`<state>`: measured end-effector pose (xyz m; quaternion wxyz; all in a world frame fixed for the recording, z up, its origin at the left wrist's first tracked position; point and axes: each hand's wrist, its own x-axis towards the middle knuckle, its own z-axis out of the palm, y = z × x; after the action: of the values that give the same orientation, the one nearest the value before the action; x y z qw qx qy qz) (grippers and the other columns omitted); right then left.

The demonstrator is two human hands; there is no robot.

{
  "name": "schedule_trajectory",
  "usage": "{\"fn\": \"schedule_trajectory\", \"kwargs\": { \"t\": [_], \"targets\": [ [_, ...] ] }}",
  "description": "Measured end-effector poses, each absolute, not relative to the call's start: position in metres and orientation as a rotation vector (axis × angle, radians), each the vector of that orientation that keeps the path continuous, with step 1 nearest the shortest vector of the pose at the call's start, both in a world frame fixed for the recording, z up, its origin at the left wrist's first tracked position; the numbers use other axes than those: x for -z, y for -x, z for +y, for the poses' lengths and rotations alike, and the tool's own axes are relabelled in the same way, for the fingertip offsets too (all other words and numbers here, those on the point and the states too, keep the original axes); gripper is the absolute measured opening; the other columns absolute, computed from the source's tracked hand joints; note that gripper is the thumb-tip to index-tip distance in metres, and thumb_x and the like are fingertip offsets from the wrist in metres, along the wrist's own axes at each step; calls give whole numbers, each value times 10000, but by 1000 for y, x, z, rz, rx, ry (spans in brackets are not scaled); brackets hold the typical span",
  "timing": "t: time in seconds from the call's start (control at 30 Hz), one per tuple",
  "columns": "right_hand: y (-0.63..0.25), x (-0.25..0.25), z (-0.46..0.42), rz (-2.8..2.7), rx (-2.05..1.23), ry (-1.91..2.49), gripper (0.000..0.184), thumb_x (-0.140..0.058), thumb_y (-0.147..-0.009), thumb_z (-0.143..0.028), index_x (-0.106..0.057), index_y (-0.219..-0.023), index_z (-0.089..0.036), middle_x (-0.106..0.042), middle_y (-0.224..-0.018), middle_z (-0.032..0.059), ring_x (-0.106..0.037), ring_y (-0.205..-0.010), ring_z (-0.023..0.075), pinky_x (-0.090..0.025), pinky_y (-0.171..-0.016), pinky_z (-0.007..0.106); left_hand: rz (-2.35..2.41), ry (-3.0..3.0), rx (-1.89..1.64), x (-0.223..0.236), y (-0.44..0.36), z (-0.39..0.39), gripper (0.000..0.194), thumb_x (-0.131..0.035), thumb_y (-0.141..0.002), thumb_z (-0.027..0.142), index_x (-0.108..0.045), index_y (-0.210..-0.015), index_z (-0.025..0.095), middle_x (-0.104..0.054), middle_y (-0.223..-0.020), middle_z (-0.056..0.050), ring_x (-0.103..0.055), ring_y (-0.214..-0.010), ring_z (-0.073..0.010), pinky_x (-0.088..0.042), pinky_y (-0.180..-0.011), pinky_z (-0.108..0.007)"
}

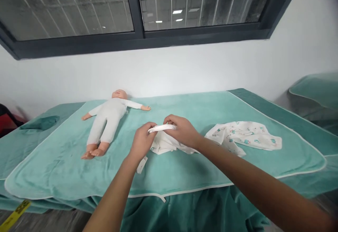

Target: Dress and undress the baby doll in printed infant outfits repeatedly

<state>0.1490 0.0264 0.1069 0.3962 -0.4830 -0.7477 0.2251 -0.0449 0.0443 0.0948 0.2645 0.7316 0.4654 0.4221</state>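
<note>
My left hand (144, 138) and my right hand (182, 129) pinch the two ends of the rolled white edge of a baby garment (163, 144) over the middle of the bed. Its printed cloth hangs below my fingers onto the blanket, and I cannot tell which part of the garment this edge is. A white label-like flap (142, 165) shows under my left wrist. Right of my right hand lies a second white baby garment (248, 135) with small green and red prints, partly behind my forearm. A baby doll (108, 117) in a white body lies on its back to the left.
A green blanket (79, 179) with white piping covers the bed. A green pillow (317, 89) is at the far right, and a red and black item (7, 121) at the far left. Behind the bed are a white wall (185, 69) and a dark-framed window (139, 38).
</note>
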Motion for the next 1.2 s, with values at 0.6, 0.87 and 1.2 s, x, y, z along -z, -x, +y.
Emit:
{"fn": "schedule_trajectory", "kwargs": {
  "t": [0.6,0.87,1.2],
  "targets": [
    [-323,2,22,-1896,-6,2151,572,-412,-918,-583,-566,-1296,-184,-597,-1368,172,-505,-1295,389,-168,-1143,660,1203,-1748,-1350,-80,59,36,149,-617,-778,197,-756,-819,228,-719,-839,-20,-624,-816,-214,-452,-769,-281],
    [-184,-97,26,-1996,-729,1290,339,-610,-854,-500,-630,-1107,-275,-678,-1140,32,-628,-1021,243,-480,-875,383,996,-1787,-1332,-114,46,32,179,-607,-762,159,-768,-823,209,-738,-859,-17,-628,-820,-212,-473,-787,-283],
    [-162,-153,27,-1885,-505,1115,224,-579,-768,-230,-408,-625,-214,-507,-686,-18,-462,-651,133,-340,-598,263,1174,-2127,-1393,-159,71,34,218,-592,-807,129,-767,-894,225,-713,-891,-9,-619,-881,-207,-454,-839,-296]
  ]
}}
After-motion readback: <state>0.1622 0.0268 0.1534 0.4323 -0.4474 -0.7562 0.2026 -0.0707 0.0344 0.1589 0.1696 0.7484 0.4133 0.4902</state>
